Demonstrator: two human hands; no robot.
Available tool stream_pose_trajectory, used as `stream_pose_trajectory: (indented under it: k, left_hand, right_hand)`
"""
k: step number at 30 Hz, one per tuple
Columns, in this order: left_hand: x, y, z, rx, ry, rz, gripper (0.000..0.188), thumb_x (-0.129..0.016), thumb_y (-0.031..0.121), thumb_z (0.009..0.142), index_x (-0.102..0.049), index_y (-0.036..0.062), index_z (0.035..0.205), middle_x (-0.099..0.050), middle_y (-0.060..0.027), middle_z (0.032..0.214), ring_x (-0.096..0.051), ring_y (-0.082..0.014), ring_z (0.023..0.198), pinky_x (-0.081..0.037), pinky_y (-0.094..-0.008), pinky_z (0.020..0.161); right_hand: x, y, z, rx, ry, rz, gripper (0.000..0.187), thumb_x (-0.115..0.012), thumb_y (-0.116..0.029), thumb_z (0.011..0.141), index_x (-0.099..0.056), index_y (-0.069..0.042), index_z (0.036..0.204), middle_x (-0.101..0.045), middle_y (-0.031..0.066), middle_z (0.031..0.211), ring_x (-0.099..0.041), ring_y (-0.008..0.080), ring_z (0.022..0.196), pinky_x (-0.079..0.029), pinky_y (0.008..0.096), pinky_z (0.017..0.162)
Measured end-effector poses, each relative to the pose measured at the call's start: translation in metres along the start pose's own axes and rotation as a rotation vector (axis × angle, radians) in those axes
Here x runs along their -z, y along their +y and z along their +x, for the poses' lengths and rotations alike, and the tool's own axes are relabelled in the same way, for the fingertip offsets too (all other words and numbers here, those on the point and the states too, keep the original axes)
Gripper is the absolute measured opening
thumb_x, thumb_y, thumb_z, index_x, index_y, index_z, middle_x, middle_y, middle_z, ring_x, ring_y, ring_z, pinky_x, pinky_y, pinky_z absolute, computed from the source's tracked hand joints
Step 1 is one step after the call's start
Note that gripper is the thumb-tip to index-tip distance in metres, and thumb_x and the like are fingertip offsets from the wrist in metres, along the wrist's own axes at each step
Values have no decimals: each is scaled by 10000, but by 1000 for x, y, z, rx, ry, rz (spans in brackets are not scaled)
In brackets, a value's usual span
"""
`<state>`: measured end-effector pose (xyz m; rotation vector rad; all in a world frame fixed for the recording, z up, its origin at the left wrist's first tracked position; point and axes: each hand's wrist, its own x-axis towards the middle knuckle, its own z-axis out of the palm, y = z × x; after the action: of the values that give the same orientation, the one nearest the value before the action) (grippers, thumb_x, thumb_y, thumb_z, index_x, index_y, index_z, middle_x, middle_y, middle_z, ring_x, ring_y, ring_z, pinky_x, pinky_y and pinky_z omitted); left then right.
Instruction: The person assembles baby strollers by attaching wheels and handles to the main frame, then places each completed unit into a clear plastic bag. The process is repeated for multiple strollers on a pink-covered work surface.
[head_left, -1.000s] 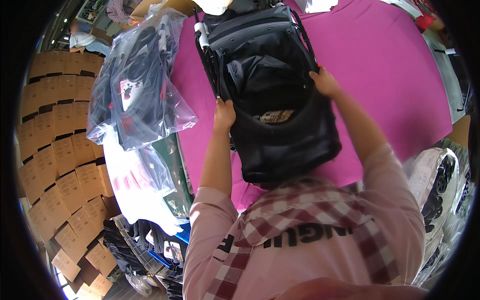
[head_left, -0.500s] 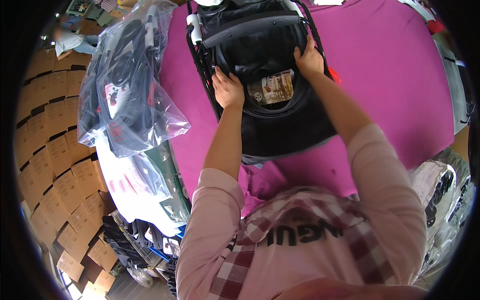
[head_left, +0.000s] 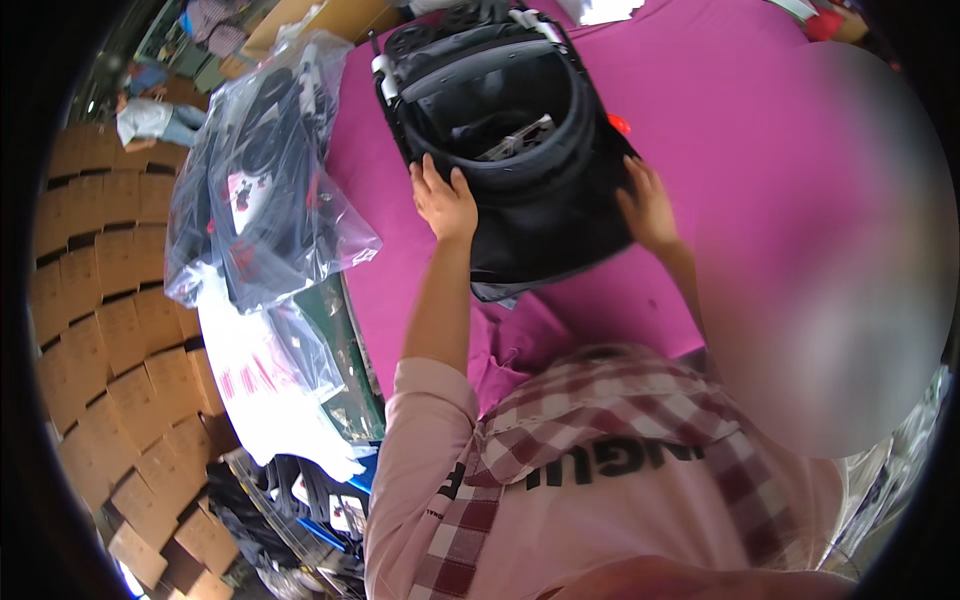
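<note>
Black fabric stroller with a dark tubular frame and white joints [head_left: 545, 225]: lying on the magenta cloth-covered surface [head_left: 690, 90], wheels toward the far edge, rounded opening uppermost.

Left hand [head_left: 446, 207]: at the opening's left rim; fingers extended and slightly spread, no pinch visible.

Right hand [head_left: 652, 207]: at the right edge of the black fabric; thumb and fingers spread apart, firmness of contact cannot be told.

Printed card [head_left: 520, 138]: inside the opening, tilted.

Red part [head_left: 619, 124]: at the stroller's right side.

Clear plastic bag holding a second, dark stroller [head_left: 265, 190]: left of the first.

Large blurred pale shape [head_left: 830, 300]: at right, hiding part of the right arm; unidentifiable.

Latest change: right hand out of the opening and at the outer side; judged as a shift to handling the outer fabric.

Against the earlier frame: rim fuller and rounder, card more foreshortened, blurred shape newly present.
</note>
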<state>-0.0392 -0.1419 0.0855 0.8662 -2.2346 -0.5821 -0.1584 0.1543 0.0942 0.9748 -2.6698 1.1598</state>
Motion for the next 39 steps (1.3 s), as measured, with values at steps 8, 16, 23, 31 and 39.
stream_pose_trajectory:
  k: [8, 16, 23, 31, 39]
  left_hand:
    - [-5, 110, -174, -642, -384, -213, 562, -612, 175, 827, -423, 75, 1347, -308, -227, 1445, -303, -398, 1336, -253, -567, 1054]
    - [-37, 93, -278, -802, -1131, 50, 637, -637, 208, 807, -372, 110, 1377, -276, -211, 1460, -262, -379, 1358, -233, -535, 1091]
    - [-42, 103, -287, -621, -1142, 182, 587, -652, 191, 785, -426, 119, 1322, -299, -191, 1458, -271, -410, 1343, -283, -540, 1062]
    - [-86, 46, -327, -444, -887, 339, 704, -702, 220, 717, -396, 54, 1329, -321, -327, 1388, -317, -471, 1287, -280, -538, 1062]
    - [-101, 57, -351, -331, -1181, 464, 670, -717, 277, 727, -449, 33, 1291, -392, -338, 1329, -350, -448, 1280, -303, -481, 1065]
  right_hand:
    - [82, 20, -221, -481, -554, -181, 401, -608, -260, 831, -583, -109, 1201, -538, 150, 1238, -478, 334, 1191, -389, 430, 1021]
    - [161, 44, -315, -685, -169, -216, 341, -599, -265, 820, -614, -87, 1110, -618, 135, 1082, -571, 333, 1052, -461, 429, 910]
    - [208, 100, -318, -664, -45, -224, 338, -621, -245, 802, -627, -119, 1116, -612, 113, 1073, -496, 300, 1146, -394, 461, 946]
    - [405, 274, -321, -621, 753, -426, 258, -669, -147, 740, -673, -108, 996, -643, 148, 1004, -574, 333, 1000, -438, 425, 911]
    - [406, 370, -429, -1426, 21, -599, 548, -608, -401, 777, -557, -122, 1246, -548, 123, 1246, -404, 319, 1265, -272, 488, 1080]
